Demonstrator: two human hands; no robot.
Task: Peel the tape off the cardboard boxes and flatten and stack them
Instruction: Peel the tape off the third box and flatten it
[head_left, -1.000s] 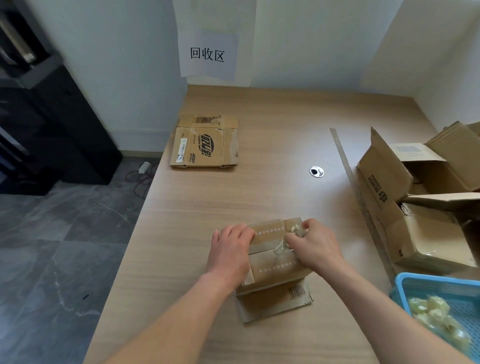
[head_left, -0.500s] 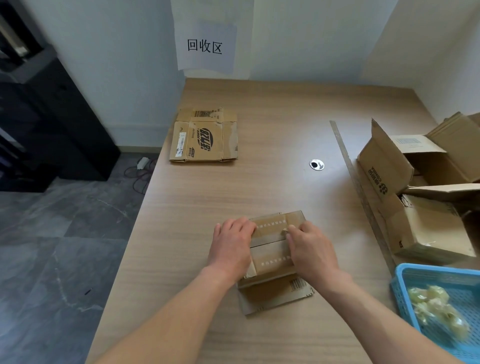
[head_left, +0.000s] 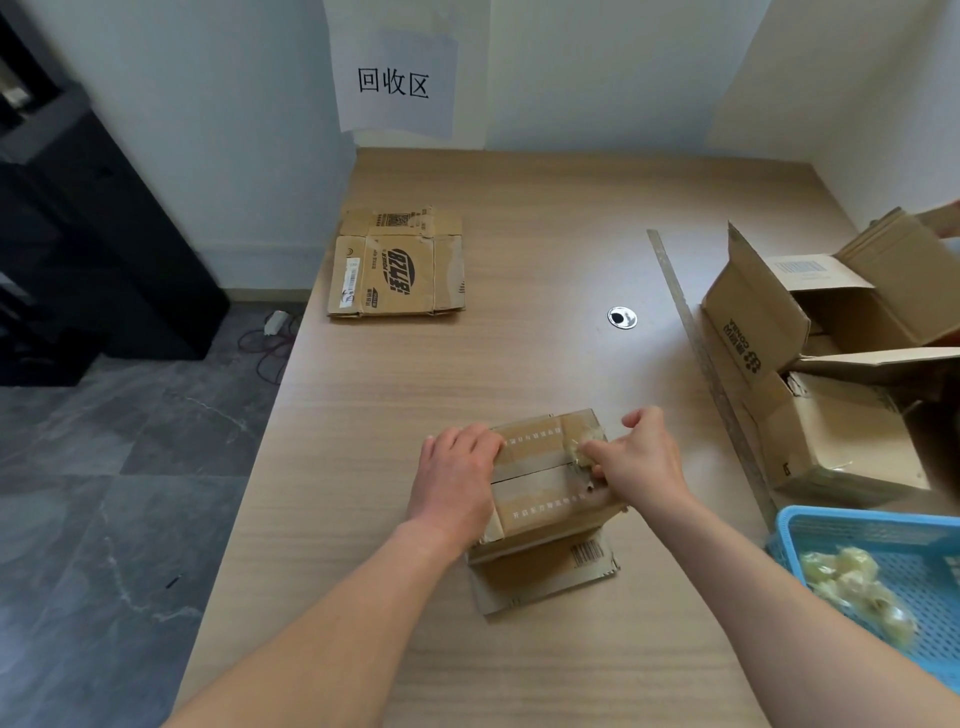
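A small brown cardboard box (head_left: 545, 499) stands on the wooden table (head_left: 519, 364) near its front edge, a bottom flap lying flat toward me. My left hand (head_left: 457, 478) presses flat on the box's left top and side. My right hand (head_left: 636, 457) pinches a crumpled strip of clear tape (head_left: 579, 449) at the box's top right edge; part of the strip still sticks to the box. A pile of flattened boxes (head_left: 397, 265) lies at the table's far left.
Several opened cardboard boxes (head_left: 810, 364) crowd the right side behind a long metal ruler (head_left: 701, 353). A blue plastic basket (head_left: 893, 582) with balled-up tape sits at the front right. A cable hole (head_left: 622, 317) is mid-table. A paper sign (head_left: 395, 78) hangs on the wall.
My right hand has shifted rightward and lifted off the box top, drawing the clear tape strip with it. My left hand stays pressed on the box.
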